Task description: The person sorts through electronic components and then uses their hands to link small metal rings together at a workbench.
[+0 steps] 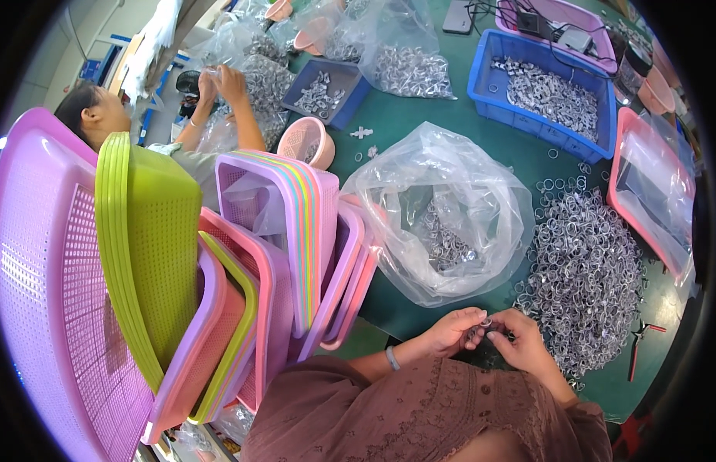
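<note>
My left hand (453, 328) and my right hand (522, 341) meet just above the near table edge, fingertips pinched together on a small metal ring (486, 322). A big heap of loose silver rings (585, 273) lies on the green table right of my hands. Behind my hands stands an open clear plastic bag (439, 208) with more rings at its bottom.
Stacked purple, pink and green plastic baskets (142, 254) lean at the left. A blue bin of metal parts (546, 92), a pink tray with plastic liner (652, 192) and red-handled pliers (641, 346) sit on the table. Another person (181, 131) works at the far left.
</note>
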A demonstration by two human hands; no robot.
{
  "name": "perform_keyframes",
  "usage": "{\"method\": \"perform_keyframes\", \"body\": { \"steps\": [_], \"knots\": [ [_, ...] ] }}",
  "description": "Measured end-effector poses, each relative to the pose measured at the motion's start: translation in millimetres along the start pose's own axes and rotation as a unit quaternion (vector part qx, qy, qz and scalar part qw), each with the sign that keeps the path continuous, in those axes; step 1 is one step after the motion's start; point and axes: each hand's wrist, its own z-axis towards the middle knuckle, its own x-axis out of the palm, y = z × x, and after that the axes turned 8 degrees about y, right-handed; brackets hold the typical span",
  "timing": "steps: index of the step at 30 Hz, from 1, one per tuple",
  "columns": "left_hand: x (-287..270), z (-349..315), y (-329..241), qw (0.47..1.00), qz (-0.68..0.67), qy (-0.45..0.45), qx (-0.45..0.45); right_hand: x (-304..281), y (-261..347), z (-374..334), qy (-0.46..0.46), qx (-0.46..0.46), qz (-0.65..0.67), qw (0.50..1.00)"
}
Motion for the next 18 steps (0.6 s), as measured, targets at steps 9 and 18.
{"method": "perform_keyframes", "body": {
  "steps": [9,18],
  "knots": [
    [-2.8,3.5,2.7,1.0,0.001,-0.002,-0.007,1.3,-1.6,-2.1,-0.006,0.007,0.008,1.0],
    [0.4,2.0,3.2,1.0,0.005,-0.008,-0.003,2.0,-2.3,-4.1,-0.011,0.0,0.002,1.0]
  ]
}}
